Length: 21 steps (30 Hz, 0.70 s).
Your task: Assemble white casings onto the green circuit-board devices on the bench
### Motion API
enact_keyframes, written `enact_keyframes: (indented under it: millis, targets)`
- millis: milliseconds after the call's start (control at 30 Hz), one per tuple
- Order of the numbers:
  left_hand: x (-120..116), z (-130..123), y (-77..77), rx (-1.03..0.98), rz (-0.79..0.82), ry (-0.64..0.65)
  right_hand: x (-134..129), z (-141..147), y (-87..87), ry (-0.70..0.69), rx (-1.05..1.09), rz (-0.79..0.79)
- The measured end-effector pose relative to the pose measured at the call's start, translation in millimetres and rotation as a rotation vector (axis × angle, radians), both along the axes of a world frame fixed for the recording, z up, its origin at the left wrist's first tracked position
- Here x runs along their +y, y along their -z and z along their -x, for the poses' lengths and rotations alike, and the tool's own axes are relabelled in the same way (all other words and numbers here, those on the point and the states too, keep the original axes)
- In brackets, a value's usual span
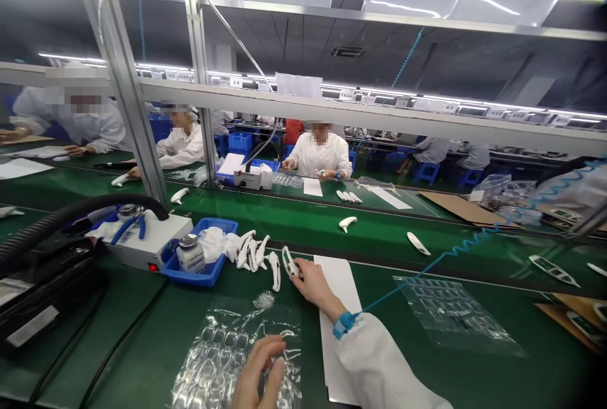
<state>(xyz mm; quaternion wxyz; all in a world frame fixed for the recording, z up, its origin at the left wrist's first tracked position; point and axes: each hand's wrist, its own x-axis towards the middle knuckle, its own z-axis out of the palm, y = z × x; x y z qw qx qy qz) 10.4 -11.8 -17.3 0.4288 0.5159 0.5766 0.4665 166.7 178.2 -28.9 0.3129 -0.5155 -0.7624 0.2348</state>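
My right hand (310, 281), with a blue wrist strap (345, 325) and white sleeve, has its fingers closed on a white curved plastic part (287, 261) near the far edge of my bench. Left of it, another white plastic part (274, 270) lies beside a small pile of similar white parts (253, 251). My left hand (262, 368) is low in the view, fingers bent and apart from the thumb, with nothing visible in it. It hovers over or rests on a transparent blister tray (208, 352); contact cannot be made out. Small transparent bits (264, 299) lie behind the tray.
White paper (339, 282) lies under my right forearm. A blue bin (199, 276) holds a bottle (190, 254). Beside it stands a white box (156, 232) with blue tweezers. A coiled blue cord (455, 250) crosses rightward. Beyond, a green conveyor (303, 214) carries white parts; co-workers sit opposite.
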Motion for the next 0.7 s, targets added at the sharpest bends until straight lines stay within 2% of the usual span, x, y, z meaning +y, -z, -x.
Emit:
enact_keyframes:
  millis: [133, 267, 300, 367, 433, 467, 500, 600, 700]
  targets:
    - [0, 17, -15.7, -0.045, -0.001, -0.029, -13, -16, -27.8, -0.082, 0.062, 0.051]
    - [6, 25, -34.5, -0.022, 0.098, -0.102, -54, -23, -62.8, -0.289, 0.127, 0.137]
    - [7, 25, -37.6, -0.028, 0.105, -0.063, -66, -22, -69.5, -0.351, 0.162, 0.181]
    - [9, 22, -39.5, -0.121, 0.123, 0.142, -90, -17, -77.8, -0.464, 0.26, 0.294]
    - [9, 16, -36.0, -0.288, 0.178, 0.384, -108, -10, -78.6, -0.512, 0.361, 0.368]
    - [8, 12, -32.9, -0.364, 0.203, 0.452, -115, -7, -76.6, -0.491, 0.397, 0.354]
    - [7, 9, -29.3, -0.41, 0.218, 0.468, -121, -4, -73.7, -0.449, 0.424, 0.315]
    - [2, 1, -19.2, -0.38, 0.231, 0.365, -130, 2, -63.5, -0.292, 0.473, 0.184]
    - [-2, -2, -12.2, -0.341, 0.24, 0.328, -136, 6, -56.7, -0.231, 0.446, 0.184]
